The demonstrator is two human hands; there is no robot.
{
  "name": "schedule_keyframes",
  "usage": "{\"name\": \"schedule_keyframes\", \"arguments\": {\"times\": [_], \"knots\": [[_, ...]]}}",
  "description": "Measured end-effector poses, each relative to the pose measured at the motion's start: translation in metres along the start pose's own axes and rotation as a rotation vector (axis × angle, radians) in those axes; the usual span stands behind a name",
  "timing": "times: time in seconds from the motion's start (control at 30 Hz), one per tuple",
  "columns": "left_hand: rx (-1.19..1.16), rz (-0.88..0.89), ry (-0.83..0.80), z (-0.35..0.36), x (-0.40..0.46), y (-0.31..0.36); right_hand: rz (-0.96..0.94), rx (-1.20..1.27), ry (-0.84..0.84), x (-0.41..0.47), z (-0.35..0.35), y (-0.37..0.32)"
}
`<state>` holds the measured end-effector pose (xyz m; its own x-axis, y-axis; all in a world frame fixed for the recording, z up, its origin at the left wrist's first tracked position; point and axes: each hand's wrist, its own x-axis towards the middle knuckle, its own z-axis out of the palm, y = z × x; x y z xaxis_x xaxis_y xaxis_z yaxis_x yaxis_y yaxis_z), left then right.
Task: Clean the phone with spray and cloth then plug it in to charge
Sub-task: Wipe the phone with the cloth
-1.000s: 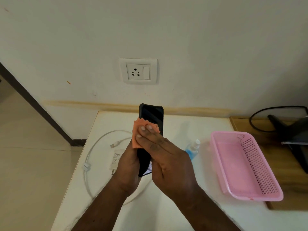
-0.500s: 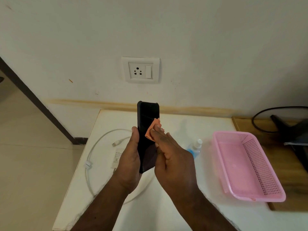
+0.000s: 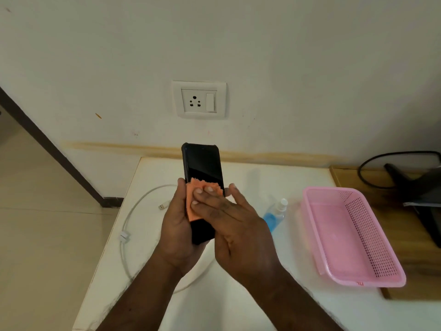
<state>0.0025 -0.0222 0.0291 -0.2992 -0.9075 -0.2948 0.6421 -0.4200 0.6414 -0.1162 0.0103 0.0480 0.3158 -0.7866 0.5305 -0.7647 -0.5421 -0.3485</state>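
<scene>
My left hand grips a black phone upright above the white table, screen toward me. With straight fingers my right hand presses a small orange cloth flat against the middle of the screen. Just right of my hands a spray bottle with blue liquid lies on the table. A white charging cable loops on the table to the left, its USB plug loose; the charger block is hidden behind my left hand. A wall socket with a switch sits above the table.
A pink plastic basket stands on the right of the table. Beyond it, a wooden desk carries a black monitor stand and a black cable. The table's left edge drops to a tiled floor.
The cloth under my right fingers has swept from the phone's right edge back across to the left of the screen. The phone has turned to face me more squarely.
</scene>
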Motion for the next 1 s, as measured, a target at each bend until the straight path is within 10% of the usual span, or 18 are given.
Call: {"name": "schedule_keyframes", "arguments": {"times": [0.53, 0.73, 1.0], "knots": [[0.067, 0.029, 0.038, -0.001, 0.003, -0.001, 0.266, 0.136, 0.256, 0.004, 0.011, -0.031], [0.025, 0.036, 0.022, -0.007, 0.005, 0.005, 0.036, 0.134, -0.108, -0.007, 0.006, -0.012], [-0.098, 0.019, 0.084, -0.009, 0.007, 0.008, 0.203, 0.102, -0.130, -0.007, 0.000, 0.009]]}}
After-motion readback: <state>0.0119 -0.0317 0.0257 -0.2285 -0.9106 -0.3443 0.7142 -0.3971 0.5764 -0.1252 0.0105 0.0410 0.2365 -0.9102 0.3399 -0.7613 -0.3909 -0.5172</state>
